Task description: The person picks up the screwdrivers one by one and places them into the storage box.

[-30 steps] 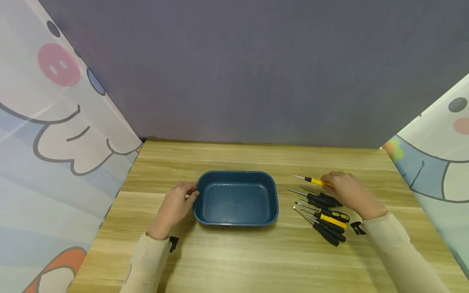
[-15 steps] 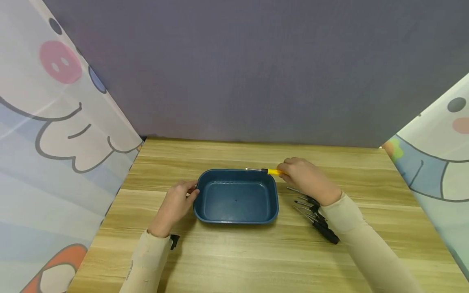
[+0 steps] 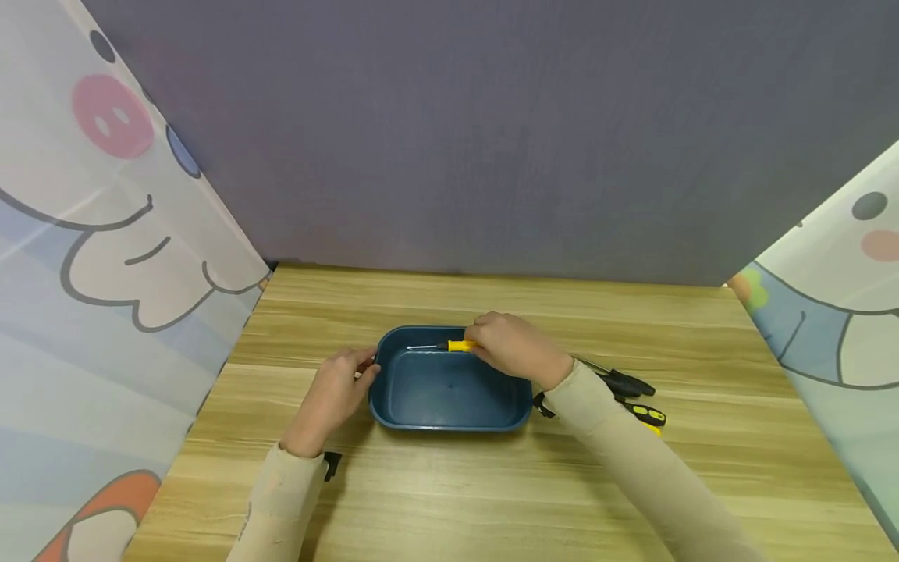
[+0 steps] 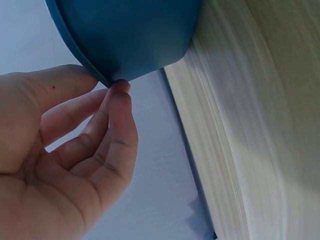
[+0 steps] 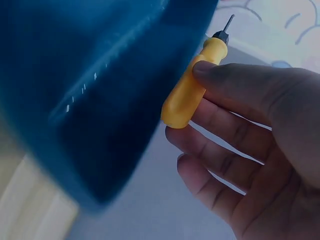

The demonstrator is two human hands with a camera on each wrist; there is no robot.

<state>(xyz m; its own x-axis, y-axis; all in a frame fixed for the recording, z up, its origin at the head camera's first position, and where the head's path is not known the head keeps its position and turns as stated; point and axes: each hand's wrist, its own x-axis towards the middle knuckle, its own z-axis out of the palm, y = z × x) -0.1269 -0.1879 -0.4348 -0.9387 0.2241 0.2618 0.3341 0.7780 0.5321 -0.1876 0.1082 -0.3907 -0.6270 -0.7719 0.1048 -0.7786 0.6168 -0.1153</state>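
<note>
A dark blue plastic tray (image 3: 449,428) with raised walls stands on the wooden table. At its left end my left hand (image 3: 339,389) pinches the rim between thumb and fingers, which the left wrist view shows close up at the tray's edge (image 4: 75,47). My right hand (image 3: 516,349) is over the tray's far right part and holds a yellow-handled screwdriver (image 3: 460,346) whose thin shaft points left. In the right wrist view the thumb and fingers (image 5: 232,82) grip the screwdriver's yellow handle (image 5: 185,97) beside the tray wall.
Several screwdrivers lie to the right of the tray, among them a black one (image 3: 628,384) and a black-and-yellow one (image 3: 646,414), partly hidden by the right sleeve (image 3: 618,437). A grey wall (image 3: 449,140) rises behind the wooden table (image 3: 435,499).
My right hand has carried the yellow screwdriver leftward from beside the other screwdrivers to over the tray. The left hand has stayed at the tray's left rim.
</note>
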